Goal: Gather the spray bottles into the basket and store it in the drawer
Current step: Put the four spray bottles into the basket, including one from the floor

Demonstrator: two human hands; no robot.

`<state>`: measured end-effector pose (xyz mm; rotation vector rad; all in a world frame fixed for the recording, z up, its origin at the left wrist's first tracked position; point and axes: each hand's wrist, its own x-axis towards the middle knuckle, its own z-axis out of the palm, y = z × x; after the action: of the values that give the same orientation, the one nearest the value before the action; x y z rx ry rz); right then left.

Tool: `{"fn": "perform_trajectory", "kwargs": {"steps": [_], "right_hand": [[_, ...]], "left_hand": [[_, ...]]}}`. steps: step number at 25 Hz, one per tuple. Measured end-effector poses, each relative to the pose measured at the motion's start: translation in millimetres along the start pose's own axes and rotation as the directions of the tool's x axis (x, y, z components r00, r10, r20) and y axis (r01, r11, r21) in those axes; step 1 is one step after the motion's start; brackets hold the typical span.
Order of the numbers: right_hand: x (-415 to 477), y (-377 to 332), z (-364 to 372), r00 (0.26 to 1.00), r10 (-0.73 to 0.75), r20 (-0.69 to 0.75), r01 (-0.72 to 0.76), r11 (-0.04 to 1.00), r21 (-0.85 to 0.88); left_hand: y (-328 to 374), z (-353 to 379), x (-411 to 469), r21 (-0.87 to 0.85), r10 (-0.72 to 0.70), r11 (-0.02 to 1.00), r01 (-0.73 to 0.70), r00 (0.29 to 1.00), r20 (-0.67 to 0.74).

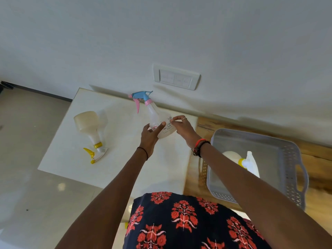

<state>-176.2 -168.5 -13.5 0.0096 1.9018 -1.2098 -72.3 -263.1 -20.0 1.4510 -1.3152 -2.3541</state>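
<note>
A clear spray bottle with a blue and pink trigger head [152, 112] stands upright near the wall on the white tabletop [75, 159]. My left hand [150, 136] grips its lower body, and my right hand [182, 127] pinches the paper label on its right side. A cream bottle with a yellow trigger [89, 128] lies on its side at the table's left. The grey perforated basket [291, 159] sits on the wooden surface to the right and holds a white bottle with a yellow collar [248, 162], partly hidden by my right forearm.
A white switch plate [176, 77] is on the wall behind the table. The wooden surface [206, 126] adjoins the white table on the right. Tiled floor [27, 141] lies to the left. The drawer is not in view.
</note>
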Motion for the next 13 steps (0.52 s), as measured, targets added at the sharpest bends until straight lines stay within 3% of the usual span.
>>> {"fn": "perform_trajectory", "kwargs": {"steps": [7,13], "right_hand": [[-34.6,-6.1,-45.6,0.993,-0.066,-0.098,0.068,0.998,0.016],[-75.9,-6.3,-110.8,0.981,-0.145,-0.132,0.146,0.989,0.002]], "left_hand": [[-6.9,36.1,-49.9,0.11,0.207,0.972,-0.207,0.978,0.009],[-12.0,92.3,-88.4,0.243,0.322,0.909,-0.339,0.94,0.11]]}}
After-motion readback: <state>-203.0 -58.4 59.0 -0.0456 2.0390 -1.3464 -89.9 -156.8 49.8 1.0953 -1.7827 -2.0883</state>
